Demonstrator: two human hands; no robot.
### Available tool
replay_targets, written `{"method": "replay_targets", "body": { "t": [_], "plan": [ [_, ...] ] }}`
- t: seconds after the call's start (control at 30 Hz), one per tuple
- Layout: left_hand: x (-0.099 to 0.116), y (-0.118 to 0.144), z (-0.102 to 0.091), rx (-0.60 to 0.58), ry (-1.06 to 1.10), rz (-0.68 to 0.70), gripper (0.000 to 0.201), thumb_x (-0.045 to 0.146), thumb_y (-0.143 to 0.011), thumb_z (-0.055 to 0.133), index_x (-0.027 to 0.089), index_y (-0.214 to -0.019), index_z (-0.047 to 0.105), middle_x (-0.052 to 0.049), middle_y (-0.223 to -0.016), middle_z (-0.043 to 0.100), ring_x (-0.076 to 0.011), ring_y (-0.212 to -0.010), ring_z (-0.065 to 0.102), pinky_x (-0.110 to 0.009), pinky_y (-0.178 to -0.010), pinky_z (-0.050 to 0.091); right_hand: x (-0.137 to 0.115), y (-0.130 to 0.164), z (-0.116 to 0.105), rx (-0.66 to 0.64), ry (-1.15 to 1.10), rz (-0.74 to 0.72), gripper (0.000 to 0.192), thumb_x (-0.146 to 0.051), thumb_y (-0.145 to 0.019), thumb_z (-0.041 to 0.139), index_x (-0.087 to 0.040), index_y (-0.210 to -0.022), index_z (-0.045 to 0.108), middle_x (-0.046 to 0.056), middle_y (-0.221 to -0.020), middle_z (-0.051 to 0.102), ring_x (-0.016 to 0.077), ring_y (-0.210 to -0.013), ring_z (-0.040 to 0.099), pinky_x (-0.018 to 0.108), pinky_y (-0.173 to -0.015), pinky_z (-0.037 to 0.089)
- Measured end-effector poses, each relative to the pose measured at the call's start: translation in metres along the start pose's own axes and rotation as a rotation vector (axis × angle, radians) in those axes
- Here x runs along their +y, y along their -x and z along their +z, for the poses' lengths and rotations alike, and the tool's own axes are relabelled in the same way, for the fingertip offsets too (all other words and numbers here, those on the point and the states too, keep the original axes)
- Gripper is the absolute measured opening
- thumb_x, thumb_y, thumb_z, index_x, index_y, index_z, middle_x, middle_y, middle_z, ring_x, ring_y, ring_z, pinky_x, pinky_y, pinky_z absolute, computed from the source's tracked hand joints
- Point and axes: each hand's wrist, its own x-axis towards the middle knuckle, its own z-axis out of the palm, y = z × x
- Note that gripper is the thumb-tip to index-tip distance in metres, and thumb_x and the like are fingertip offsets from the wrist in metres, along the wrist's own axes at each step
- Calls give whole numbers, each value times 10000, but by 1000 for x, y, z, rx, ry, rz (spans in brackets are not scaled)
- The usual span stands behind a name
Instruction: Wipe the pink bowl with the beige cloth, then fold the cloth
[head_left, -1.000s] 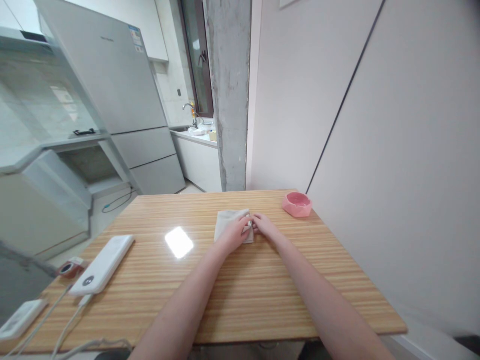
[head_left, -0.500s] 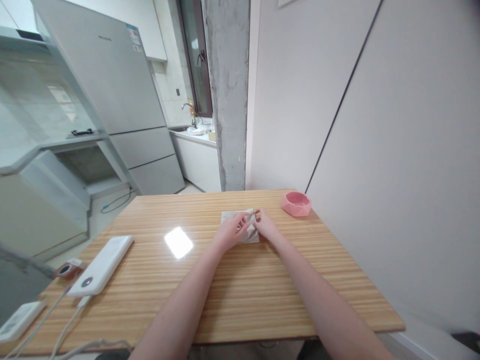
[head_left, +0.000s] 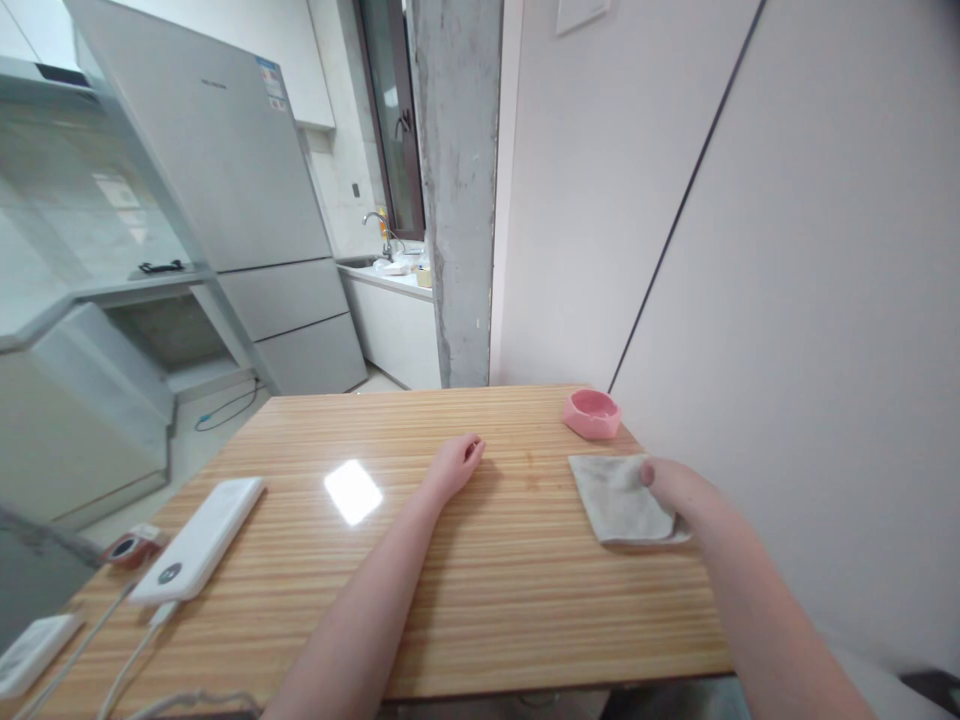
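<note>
While the folded grey cloth lies flat as a neat square near the right edge of the wooden table, the right hand rests on its right side with the thumb pressing down on top; the other fingers are hidden behind the hand, so how far they are spread cannot be told. The left hand rests on the bare wood at the middle of the table, well apart from the cloth, its fingers loosely curled and holding nothing. Judging by how things lie, the folding looks finished and the cloth looks set aside at the right: its edges are even and no loose corner shows. What seems left is only for the right hand to come off it.

Just beyond the cloth, at the far right corner, sits a small pink dish, near the cloth but not touching it. At the near left lies a white power bank with a cable running off the near edge, a small red-rimmed round thing to its left, and another white device at the near left corner. A bright glare patch shines on the wood between the power bank and the left hand. Past the table stand a tall grey fridge, a rough concrete pillar, and a far counter with a tap. A plain pale wall runs along the right side.
</note>
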Motion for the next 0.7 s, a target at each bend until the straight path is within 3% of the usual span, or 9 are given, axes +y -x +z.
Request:
{"method": "replay_targets", "body": {
  "t": [0.07, 0.17, 0.27, 0.4, 0.47, 0.57, 0.7],
  "plan": [
    [-1, -1, 1, 0, 9, -1, 302, 343, -900, 383, 174, -702, 536, -9, -663, 570, -136, -633, 490, -252, -592, 312, -9, 5, -4, 74, 43, 21, 170, -125, -740, 521, -169, -697, 679, 133, -829, 650, 253, -809, 618, 320, -675, 421],
    [-2, 0, 3, 3, 36, -12, 252, 308, -879, 414, 170, -738, 570, -9, -668, 581, -133, -632, 498, -246, -598, 328, -59, 13, -9, 323, -16, -115, 238, -148, -803, 479, -181, -893, 697, 175, -1098, 608, 295, -1044, 562, 393, -824, 435],
    [-1, 0, 4, -17, 72, -10, 185, 263, -845, 458, 166, -768, 595, -5, -668, 588, -127, -629, 503, -237, -605, 349, -130, 14, -1, 210, -312, -490, 299, -117, -786, 484, -163, -1027, 656, 130, -1110, 632, 231, -1064, 569, 369, -949, 420],
    [-4, -3, 7, -9, 116, -37, 137, 215, -813, 488, 153, -807, 610, -14, -694, 610, -133, -646, 522, -240, -621, 385, -203, 4, 36, 39, -701, -653, 530, -65, -710, 501, -180, -1225, 554, 105, -1233, 598, 203, -1070, 586, 378, -975, 443],
    [-8, -5, 8, 29, 125, -74, 137, 193, -802, 496, 146, -845, 616, -26, -727, 627, -142, -672, 540, -250, -644, 411, -221, -3, 60, 35, -840, -642, 557, -48, -678, 511, -203, -1211, 561, 88, -1241, 600, 202, -1102, 574, 391, -999, 431],
    [-14, -7, 10, 75, 142, -100, 173, 191, -824, 473, 146, -883, 630, -51, -812, 664, -160, -752, 580, -281, -724, 454, -230, -9, 91, 98, -1025, -537, 445, -83, -735, 465, -195, -1147, 592, 82, -1191, 630, 188, -1118, 570, 391, -997, 436],
    [-15, -6, 11, 28, 111, -63, 243, 145, -817, 460, 163, -973, 645, -74, -983, 691, -183, -912, 609, -315, -849, 460, -228, -11, 108, 87, -1012, -612, 318, -134, -778, 466, -182, -1041, 639, 80, -1070, 676, 182, -1019, 612, 380, -980, 445]
  ]
}}
